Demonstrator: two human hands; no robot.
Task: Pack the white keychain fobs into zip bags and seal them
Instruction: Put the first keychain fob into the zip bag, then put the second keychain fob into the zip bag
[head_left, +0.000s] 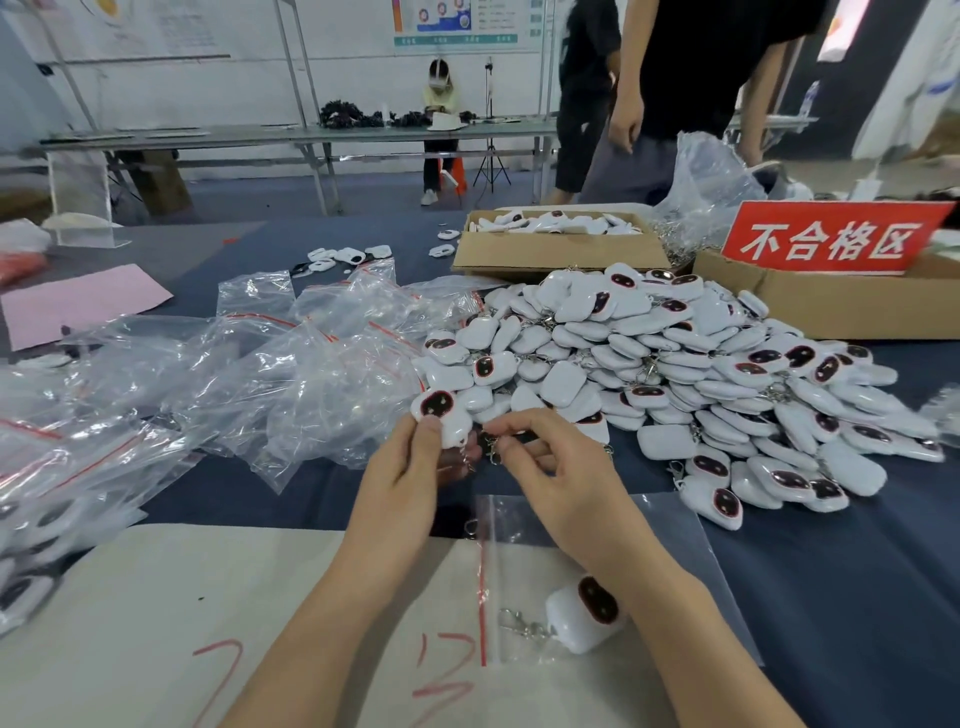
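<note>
My left hand (410, 467) grips a white keychain fob (441, 415) with a dark face, held at the near edge of a big pile of fobs (675, 374). My right hand (550, 467) pinches the metal chain and clasp (491, 449) hanging from that fob. Below my right wrist lies a clear zip bag (519, 571) with a red seal line, and one fob (587, 613) with its clasp lies inside it. A heap of empty zip bags (234, 374) spreads to the left.
A cardboard box (556, 249) with more fobs stands behind the pile. A second box (831, 296) with a red sign is at the right. A pink sheet (78, 301) lies far left, filled bags (31, 561) at the left edge. People stand beyond the table.
</note>
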